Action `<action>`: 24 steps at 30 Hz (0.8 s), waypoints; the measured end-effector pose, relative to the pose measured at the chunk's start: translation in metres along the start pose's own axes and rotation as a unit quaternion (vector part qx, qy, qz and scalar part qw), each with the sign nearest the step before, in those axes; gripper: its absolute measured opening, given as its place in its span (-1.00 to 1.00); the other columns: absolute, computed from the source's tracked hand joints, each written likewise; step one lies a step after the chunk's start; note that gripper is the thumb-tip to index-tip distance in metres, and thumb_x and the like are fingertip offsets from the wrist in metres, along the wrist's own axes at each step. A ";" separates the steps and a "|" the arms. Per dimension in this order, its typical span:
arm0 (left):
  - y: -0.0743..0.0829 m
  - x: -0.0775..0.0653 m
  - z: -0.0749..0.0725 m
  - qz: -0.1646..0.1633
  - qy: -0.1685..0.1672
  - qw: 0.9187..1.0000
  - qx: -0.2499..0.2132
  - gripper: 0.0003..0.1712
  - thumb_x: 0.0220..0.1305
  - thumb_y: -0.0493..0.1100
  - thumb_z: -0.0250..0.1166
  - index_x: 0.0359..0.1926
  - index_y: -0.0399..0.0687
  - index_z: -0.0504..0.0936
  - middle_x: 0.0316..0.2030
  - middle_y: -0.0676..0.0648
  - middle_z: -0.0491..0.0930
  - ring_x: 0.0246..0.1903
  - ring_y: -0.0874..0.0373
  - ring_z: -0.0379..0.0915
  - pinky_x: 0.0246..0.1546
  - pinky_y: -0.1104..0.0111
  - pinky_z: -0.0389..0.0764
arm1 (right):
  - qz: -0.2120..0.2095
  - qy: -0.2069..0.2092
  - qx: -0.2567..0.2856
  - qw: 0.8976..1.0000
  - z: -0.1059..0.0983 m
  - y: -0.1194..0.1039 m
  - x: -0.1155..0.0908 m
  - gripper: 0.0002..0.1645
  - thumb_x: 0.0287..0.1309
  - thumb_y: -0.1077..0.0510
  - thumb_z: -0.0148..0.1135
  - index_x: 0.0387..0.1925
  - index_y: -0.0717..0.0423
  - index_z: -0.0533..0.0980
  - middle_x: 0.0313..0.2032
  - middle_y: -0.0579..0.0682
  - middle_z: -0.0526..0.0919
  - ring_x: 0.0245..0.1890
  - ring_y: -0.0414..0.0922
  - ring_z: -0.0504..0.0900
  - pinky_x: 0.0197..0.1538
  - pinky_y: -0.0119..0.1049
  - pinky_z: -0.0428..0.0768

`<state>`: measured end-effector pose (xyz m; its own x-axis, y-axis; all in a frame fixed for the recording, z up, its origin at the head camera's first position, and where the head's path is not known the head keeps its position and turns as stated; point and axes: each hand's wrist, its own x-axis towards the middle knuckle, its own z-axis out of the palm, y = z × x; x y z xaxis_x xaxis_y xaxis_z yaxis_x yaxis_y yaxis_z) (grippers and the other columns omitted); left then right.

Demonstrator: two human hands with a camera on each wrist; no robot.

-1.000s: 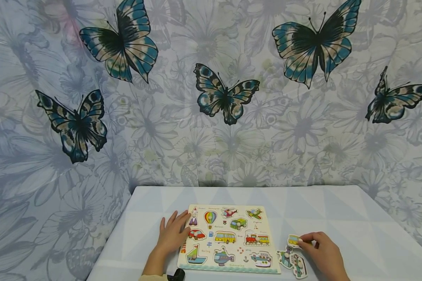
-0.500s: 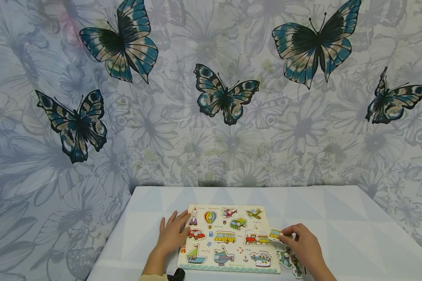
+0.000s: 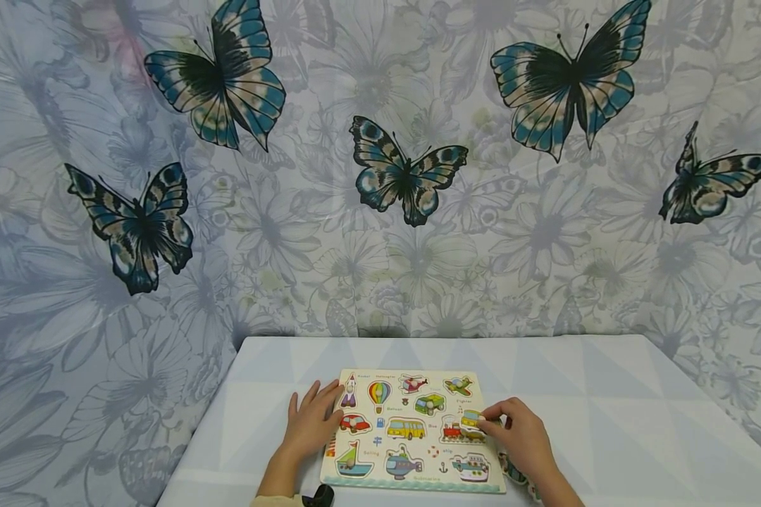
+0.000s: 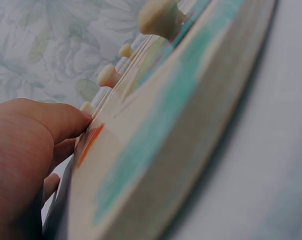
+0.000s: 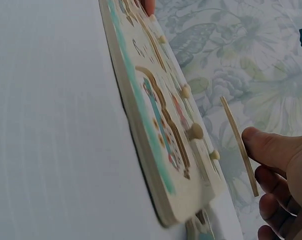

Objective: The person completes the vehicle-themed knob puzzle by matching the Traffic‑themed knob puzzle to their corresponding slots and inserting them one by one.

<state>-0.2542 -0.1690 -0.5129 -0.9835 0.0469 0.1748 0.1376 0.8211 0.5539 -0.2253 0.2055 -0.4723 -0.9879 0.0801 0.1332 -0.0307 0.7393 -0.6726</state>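
Observation:
A wooden peg puzzle board (image 3: pixel 440 484) with vehicle pictures lies on the table. My right hand (image 3: pixel 521 436) pinches a flat yellow puzzle piece (image 3: pixel 471 420) between thumb and fingers, over the train picture (image 3: pixel 452 431) at the board's right side. From the right wrist the held puzzle piece (image 5: pixel 238 145) appears edge-on, raised off the board's face. My left hand (image 3: pixel 312 421) rests at the board's left edge with its fingers extended; in the left wrist view the thumb (image 4: pixel 71 119) touches the board's surface. Loose puzzle pieces (image 3: pixel 512 470) lie by the board's lower right corner, mostly hidden by my right hand.
Wooden knobs (image 5: pixel 195 131) stand up from several pieces in the board. The ship picture (image 3: pixel 471 467) is at the lower right, in a recess with no knob showing. A white patterned cloth (image 3: pixel 609 394) covers the table, which ends at a butterfly-print wall (image 3: pixel 412 282).
My right hand has carried the yellow puzzle piece left, from beside the loose pieces to over the board's train picture. My left hand and the board have stayed put.

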 end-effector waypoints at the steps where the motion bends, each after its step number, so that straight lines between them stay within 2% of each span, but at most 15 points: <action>1: 0.000 0.000 0.000 0.000 0.000 1.000 0.000 -0.43 0.32 -0.08 0.28 0.35 0.05 0.51 0.42 -0.01 0.40 0.51 -0.25 0.04 0.42 -0.39 -0.27 | 0.002 -0.002 0.001 1.000 0.002 -0.001 0.000 -0.84 0.00 0.02 0.52 -0.38 -0.08 0.68 -0.28 -0.14 0.59 -0.47 -0.24 0.30 -0.47 -0.40 0.28; 11: 0.002 0.000 0.001 0.000 -0.001 1.000 0.004 -0.43 0.32 -0.06 0.28 0.35 0.07 0.50 0.43 -0.01 0.39 0.51 -0.24 0.04 0.42 -0.38 -0.26 | -0.005 -0.018 0.036 0.999 0.028 -0.014 0.000 -0.87 0.01 0.02 0.52 -0.43 -0.16 0.66 -0.32 -0.18 0.56 -0.50 -0.24 0.31 -0.46 -0.40 0.30; 19: -0.001 0.002 0.002 -0.005 -0.002 1.000 0.006 -0.43 0.33 -0.06 0.27 0.36 0.06 0.50 0.43 0.00 0.39 0.52 -0.22 0.03 0.44 -0.37 -0.27 | -0.053 -0.034 0.083 0.995 0.051 -0.035 0.000 -0.86 0.02 0.05 0.51 -0.42 -0.12 0.64 -0.30 -0.15 0.58 -0.56 -0.25 0.28 -0.54 -0.39 0.31; 24: -0.004 0.002 0.003 -0.008 -0.002 1.000 0.005 -0.42 0.33 -0.05 0.27 0.36 0.06 0.49 0.44 0.00 0.38 0.53 -0.21 0.01 0.44 -0.35 -0.30 | -0.077 -0.045 0.086 0.992 0.065 -0.044 0.001 -0.85 0.02 0.01 0.51 -0.42 -0.13 0.65 -0.33 -0.15 0.56 -0.58 -0.28 0.28 -0.56 -0.40 0.32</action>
<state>-0.2574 -0.1703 -0.5168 -0.9862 0.0361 0.1618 0.1202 0.8280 0.5477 -0.2346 0.1294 -0.4900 -0.9786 -0.0916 0.1841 -0.2012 0.6117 -0.7651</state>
